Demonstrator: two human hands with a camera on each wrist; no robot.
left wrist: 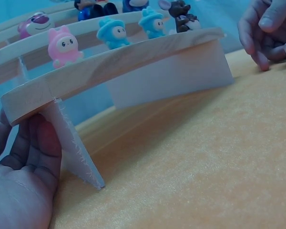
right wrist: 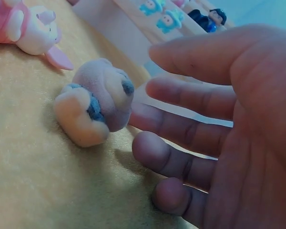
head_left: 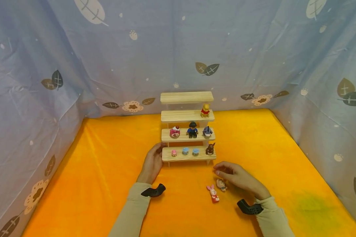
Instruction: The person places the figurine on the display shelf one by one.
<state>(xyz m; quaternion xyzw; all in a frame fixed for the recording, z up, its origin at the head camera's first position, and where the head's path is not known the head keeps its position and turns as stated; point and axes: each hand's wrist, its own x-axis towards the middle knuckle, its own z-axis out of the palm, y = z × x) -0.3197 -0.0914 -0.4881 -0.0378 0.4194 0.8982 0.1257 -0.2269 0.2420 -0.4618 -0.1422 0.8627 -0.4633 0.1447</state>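
Observation:
A wooden tiered display shelf [head_left: 188, 153] stands in the middle. My left hand [head_left: 152, 163] holds its lower left end, with curled fingers [left wrist: 48, 138] under the bottom board, against the white leg [left wrist: 78, 148]. My right hand [head_left: 238, 177] is spread with loosely bent fingers, just beside a small brown bear figurine [right wrist: 93, 102] lying on the cloth. Nothing is between its thumb and fingers. Next to the bear lies a piglet figurine [head_left: 213, 194] in red with pink ears. On the bottom board sit a pink figurine [left wrist: 64, 47], two blue-hatted figurines [left wrist: 112, 32] and a brown long-eared figurine [head_left: 210, 149].
Higher boards carry a pink bear [head_left: 175, 132], a dark-haired doll [head_left: 192, 130], a grey-blue donkey [head_left: 207, 131] and a yellow bear in red [head_left: 205, 111]. Yellow-orange cloth [head_left: 106, 158] covers the surface. Blue-grey leaf-patterned curtains [head_left: 172, 42] enclose the back and sides.

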